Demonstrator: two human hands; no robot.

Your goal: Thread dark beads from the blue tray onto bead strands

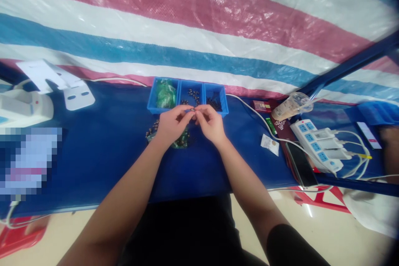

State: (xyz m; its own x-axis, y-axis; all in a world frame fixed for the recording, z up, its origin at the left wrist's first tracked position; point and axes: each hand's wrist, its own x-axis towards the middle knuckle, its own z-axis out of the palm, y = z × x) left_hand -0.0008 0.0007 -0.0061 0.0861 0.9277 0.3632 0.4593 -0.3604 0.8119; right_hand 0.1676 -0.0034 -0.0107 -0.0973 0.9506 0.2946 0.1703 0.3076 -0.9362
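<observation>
My left hand (171,125) and my right hand (211,123) meet above the blue table (102,145), fingertips pinched together on a tiny dark metal part (193,110). Just behind them stands a row of three blue bins (188,95): the left one holds green bags, the middle and right ones hold small dark parts. Under my left hand lie several loose small parts (151,131) and a clear green bag (182,141) on the table.
A white power strip (314,143) with plugs and cables, a phone (301,164), a small white packet (269,144) and a tipped plastic cup (289,108) lie at the right. White devices (25,106) sit at the far left. A striped tarp hangs behind. Red stools stand below the table.
</observation>
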